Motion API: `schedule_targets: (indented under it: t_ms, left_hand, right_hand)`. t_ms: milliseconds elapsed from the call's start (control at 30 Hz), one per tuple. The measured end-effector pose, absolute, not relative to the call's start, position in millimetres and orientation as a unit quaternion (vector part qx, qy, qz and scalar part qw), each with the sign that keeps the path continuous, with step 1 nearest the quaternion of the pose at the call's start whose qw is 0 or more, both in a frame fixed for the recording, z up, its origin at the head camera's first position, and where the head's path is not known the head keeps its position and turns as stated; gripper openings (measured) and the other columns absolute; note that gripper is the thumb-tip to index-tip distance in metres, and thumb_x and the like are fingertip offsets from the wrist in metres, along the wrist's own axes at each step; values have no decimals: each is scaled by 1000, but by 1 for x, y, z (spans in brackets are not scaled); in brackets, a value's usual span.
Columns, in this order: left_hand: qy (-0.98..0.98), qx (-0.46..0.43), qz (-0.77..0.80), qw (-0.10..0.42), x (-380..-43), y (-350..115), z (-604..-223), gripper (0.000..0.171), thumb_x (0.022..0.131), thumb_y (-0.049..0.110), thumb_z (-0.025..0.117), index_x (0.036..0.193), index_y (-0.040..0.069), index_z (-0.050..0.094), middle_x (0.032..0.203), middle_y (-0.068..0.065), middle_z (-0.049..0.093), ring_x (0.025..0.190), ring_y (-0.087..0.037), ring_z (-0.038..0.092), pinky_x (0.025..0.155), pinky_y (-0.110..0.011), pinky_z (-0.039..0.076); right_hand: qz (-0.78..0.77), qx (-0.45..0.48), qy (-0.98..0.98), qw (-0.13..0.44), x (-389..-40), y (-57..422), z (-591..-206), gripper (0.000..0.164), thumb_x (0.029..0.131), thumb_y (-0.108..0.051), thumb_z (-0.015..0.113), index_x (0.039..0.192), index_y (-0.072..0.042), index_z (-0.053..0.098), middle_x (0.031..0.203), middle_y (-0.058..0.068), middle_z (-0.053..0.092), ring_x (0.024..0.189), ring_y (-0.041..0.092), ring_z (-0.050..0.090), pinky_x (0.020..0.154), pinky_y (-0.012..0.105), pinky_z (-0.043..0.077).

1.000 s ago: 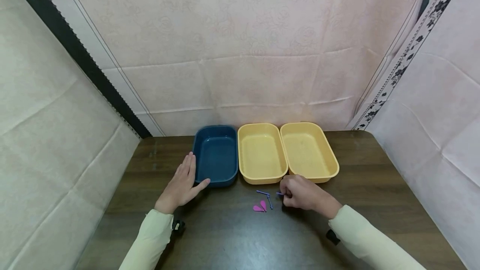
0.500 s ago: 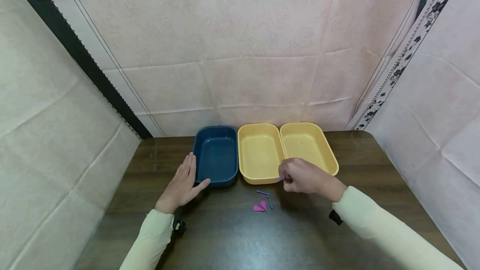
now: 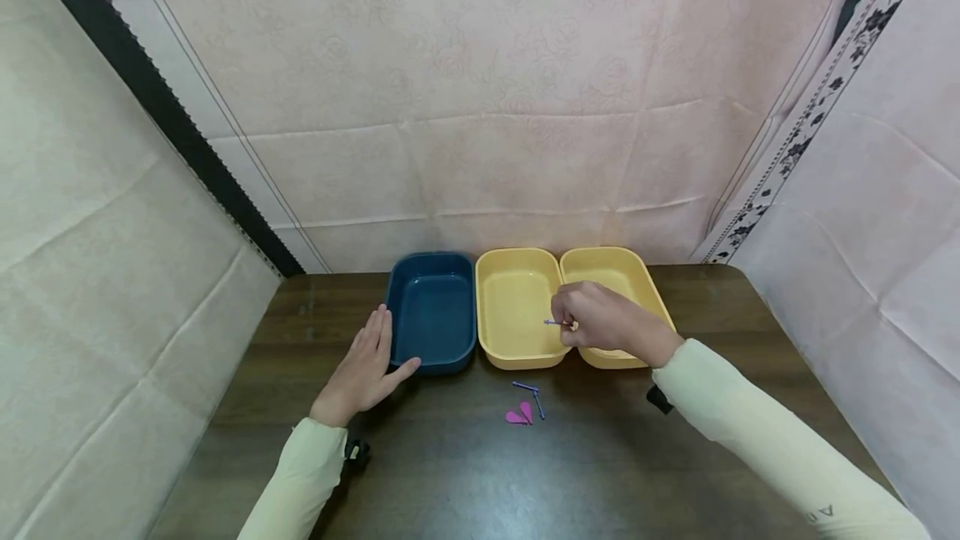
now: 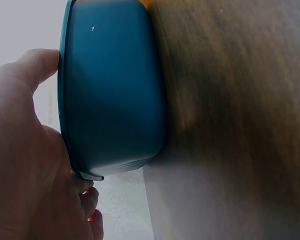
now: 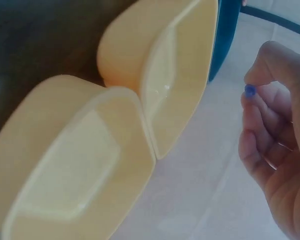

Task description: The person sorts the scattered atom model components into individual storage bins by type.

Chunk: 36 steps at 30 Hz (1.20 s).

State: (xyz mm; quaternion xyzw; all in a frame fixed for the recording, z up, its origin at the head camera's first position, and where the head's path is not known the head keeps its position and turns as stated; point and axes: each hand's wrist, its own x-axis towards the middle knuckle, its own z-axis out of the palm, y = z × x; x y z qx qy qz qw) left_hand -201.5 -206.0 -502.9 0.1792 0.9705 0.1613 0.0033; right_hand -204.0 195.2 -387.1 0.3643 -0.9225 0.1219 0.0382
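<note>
My right hand (image 3: pixel 600 319) pinches a thin blue-violet stick (image 3: pixel 555 322) between thumb and fingers, above the two yellow bins. In the right wrist view one end of the stick (image 5: pixel 250 90) pokes out as a small blue dot. My left hand (image 3: pixel 363 373) lies with straight fingers against the left rim and front corner of the dark blue bin (image 3: pixel 432 357). The left wrist view has the thumb touching that bin's rim (image 4: pixel 63 95). On the table in front of the bins lie two blue sticks (image 3: pixel 538 403) and two pink teardrop-shaped pieces (image 3: pixel 516 417).
A middle yellow bin (image 3: pixel 517 348) stands beside the blue one, and a right yellow bin (image 3: pixel 611 357) adjoins it, partly covered by my right hand. All three stand near the back of the brown wooden table (image 3: pixel 450 473). Pale cloth (image 3: pixel 487 148) hangs behind and at both sides.
My right hand has risen from the table in front of the bins, moving away from me to over the yellow bins with the thin blue-violet stick. The left hand has stayed put.
</note>
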Motion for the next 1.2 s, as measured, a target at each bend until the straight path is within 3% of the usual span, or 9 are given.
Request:
schedule_targets:
  t_ms: [267,867,1000,1200]
  left_hand:
    - [970,180,163,6,-201,-206,-502,103,89,76,35,156,7,-3,165,-12,-5,153,-33,1,120,-59,16]
    - [971,177,161,9,-202,-205,-502,104,88,76,34,156,7,-2,165,-12,-5,153,-33,1,120,-58,16]
    - [971,177,162,11,-202,-205,-502,104,88,77,34,156,6,-2,165,-12,-6,153,-32,0,120,-58,16]
    - [971,177,163,9,-202,-205,-502,104,88,77,34,156,5,0,165,-12,-5,153,-34,2,120,-59,16]
  right_hand:
    - [123,360,-924,35,-227,185,-390,7,73,-6,69,75,-12,65,74,-1,60,65,7,49,58,19,44]
    - [135,365,-920,34,-256,181,-435,5,79,-7,71,77,-10,66,79,2,63,70,8,52,64,23,47]
    - [135,363,-921,47,-253,182,-436,4,84,-9,71,86,-8,68,89,7,67,78,12,58,69,27,52]
    - [141,356,-923,50,-238,184,-424,21,84,-15,74,102,-6,71,103,9,70,91,17,65,79,32,57]
